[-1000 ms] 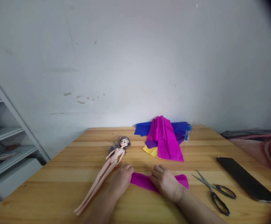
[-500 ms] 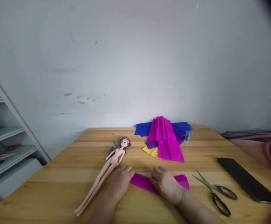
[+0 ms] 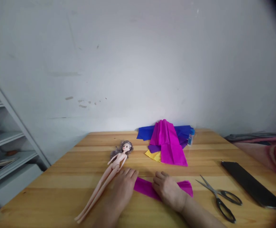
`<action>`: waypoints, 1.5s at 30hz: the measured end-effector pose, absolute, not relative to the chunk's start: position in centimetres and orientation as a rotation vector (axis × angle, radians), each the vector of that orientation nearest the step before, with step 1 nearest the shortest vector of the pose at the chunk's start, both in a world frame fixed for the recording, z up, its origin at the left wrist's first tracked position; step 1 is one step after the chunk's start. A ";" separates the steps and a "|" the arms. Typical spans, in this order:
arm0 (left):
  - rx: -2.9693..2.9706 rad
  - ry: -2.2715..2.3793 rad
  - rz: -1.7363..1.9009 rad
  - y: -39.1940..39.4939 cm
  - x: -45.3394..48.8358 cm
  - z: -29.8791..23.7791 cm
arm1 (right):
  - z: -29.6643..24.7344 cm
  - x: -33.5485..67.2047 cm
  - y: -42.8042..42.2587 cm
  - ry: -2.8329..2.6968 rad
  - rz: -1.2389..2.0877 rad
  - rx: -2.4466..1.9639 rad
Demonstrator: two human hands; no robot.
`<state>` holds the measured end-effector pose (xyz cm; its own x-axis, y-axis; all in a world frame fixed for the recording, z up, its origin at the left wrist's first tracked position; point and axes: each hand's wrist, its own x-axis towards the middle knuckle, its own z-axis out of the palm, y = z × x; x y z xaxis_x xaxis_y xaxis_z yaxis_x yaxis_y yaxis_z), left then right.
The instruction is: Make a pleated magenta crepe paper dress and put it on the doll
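Note:
A folded strip of magenta crepe paper [image 3: 144,186] lies on the wooden table in front of me. My left hand [image 3: 126,183] holds its left end, fingers bent over it and the fingertips partly hidden. Across the middle of the strip, my right hand [image 3: 166,189] is closed with curled fingers, and the right end of the paper shows beyond it. Left of my hands, a bare doll [image 3: 116,163] with wavy grey hair lies on its back, its legs pointing toward me.
Behind my hands is a pile of magenta crepe paper [image 3: 172,153] with blue, purple and yellow sheets. A glue stick [image 3: 190,138] stands beside it. Scissors [image 3: 216,192] lie spread at right, near a flat black object [image 3: 252,183]. Shelves [image 3: 7,139] stand at far left.
The left hand has shifted slightly right and looks flatter over the strip's end. My right hand stays almost in place on the paper. The whole view has tilted slightly upward.

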<state>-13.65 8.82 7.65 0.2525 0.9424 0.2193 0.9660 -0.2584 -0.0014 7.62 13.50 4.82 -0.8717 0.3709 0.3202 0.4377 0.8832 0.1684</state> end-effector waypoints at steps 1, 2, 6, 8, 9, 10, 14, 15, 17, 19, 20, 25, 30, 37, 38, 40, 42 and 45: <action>-2.378 -1.841 -0.268 8.5 -12.9 7.7 | 4.9 7.6 13.5 -2.770 -0.335 -0.613; -2.391 -1.852 -0.254 8.0 -12.1 7.7 | 4.8 7.5 13.5 -2.766 -0.328 -0.621; -2.531 -1.829 -0.172 6.2 -9.1 6.5 | 4.5 7.3 13.5 -2.752 -0.297 -0.651; -2.524 -1.885 -0.194 5.6 -8.3 5.7 | 4.4 7.3 13.5 -2.748 -0.266 -0.659; -2.513 -1.916 -0.200 5.4 -8.1 5.3 | 4.3 7.3 13.5 -2.745 -0.249 -0.663; -2.500 -1.941 -0.204 5.3 -8.0 5.0 | 4.3 7.3 13.4 -2.743 -0.234 -0.668; -2.487 -1.963 -0.198 5.2 -8.0 4.7 | 4.2 7.2 13.3 -2.733 -0.218 -0.678; -2.493 -1.963 -0.197 5.2 -8.1 4.8 | 4.2 7.2 13.3 -2.734 -0.226 -0.681; -2.503 -1.971 -0.195 5.2 -8.3 5.0 | 4.2 7.2 13.3 -2.745 -0.249 -0.685; -2.511 -1.979 -0.191 5.3 -8.6 5.2 | 4.2 7.2 13.3 -2.762 -0.270 -0.682; -2.514 -1.984 -0.186 5.4 -8.8 5.3 | 4.2 7.2 13.3 -2.768 -0.278 -0.677; -2.566 -1.940 -0.145 5.7 -9.7 6.0 | 4.0 7.3 13.4 -2.778 -0.307 -0.679; -2.597 -1.921 -0.095 5.9 -10.3 6.2 | 4.5 7.3 13.3 -2.770 -0.296 -0.656; -2.611 -1.865 -0.208 6.1 -11.3 5.4 | 4.3 7.2 13.3 -2.783 -0.297 -0.664; -2.606 -1.863 -0.210 6.1 -11.5 5.3 | 4.2 7.2 13.3 -2.787 -0.297 -0.664; -2.581 -1.880 -0.212 6.2 -11.7 5.2 | 4.2 7.1 13.4 -2.794 -0.295 -0.668; -2.554 -1.908 -0.206 6.4 -11.9 5.1 | 4.3 7.2 13.3 -2.798 -0.285 -0.672; -2.535 -1.941 -0.184 6.5 -12.1 5.0 | 4.5 7.2 13.3 -2.806 -0.266 -0.678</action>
